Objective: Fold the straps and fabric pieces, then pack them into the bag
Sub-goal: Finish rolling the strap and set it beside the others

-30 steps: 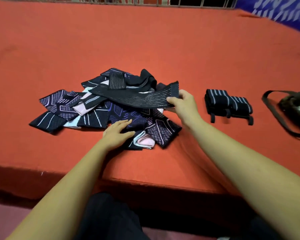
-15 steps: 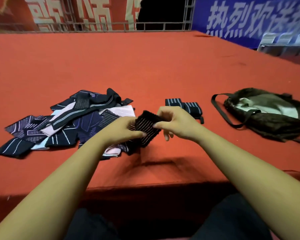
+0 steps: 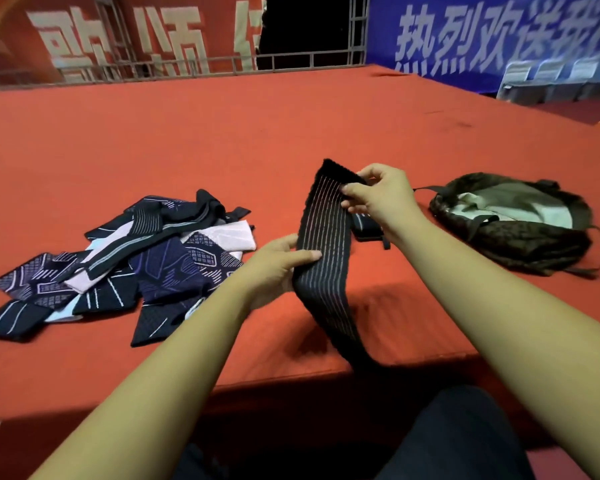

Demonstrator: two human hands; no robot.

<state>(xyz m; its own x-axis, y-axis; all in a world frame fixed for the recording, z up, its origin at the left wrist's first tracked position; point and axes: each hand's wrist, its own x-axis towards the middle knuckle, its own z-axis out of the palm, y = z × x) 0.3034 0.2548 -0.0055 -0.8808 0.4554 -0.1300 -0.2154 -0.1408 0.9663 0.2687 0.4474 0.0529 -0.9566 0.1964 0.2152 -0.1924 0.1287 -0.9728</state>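
- Flat platform covered in orange-red carpet (image 3: 187,133): fills the middle of the view and carries every item below.
- Heap of navy, black and pink patterned fabric pieces and straps (image 3: 160,268): lies unfolded on the carpet at 9 o'clock from the hands.
- Dark olive-brown fabric bag with a pale lining (image 3: 520,244): lies on its side at 3 o'clock, mouth gaping.
- Long black elastic strap with thin pale stripes (image 3: 321,244): held above the carpet between heap and bag, its lower end trailing towards 5 o'clock over the near edge.
- Right hand (image 3: 381,199): pinches the strap's top end, at 12 o'clock.
- Left hand (image 3: 274,268): grips the strap's middle; the hands are apart.
- Small folded black striped bundle (image 3: 366,228): lies mostly hidden behind the right wrist.
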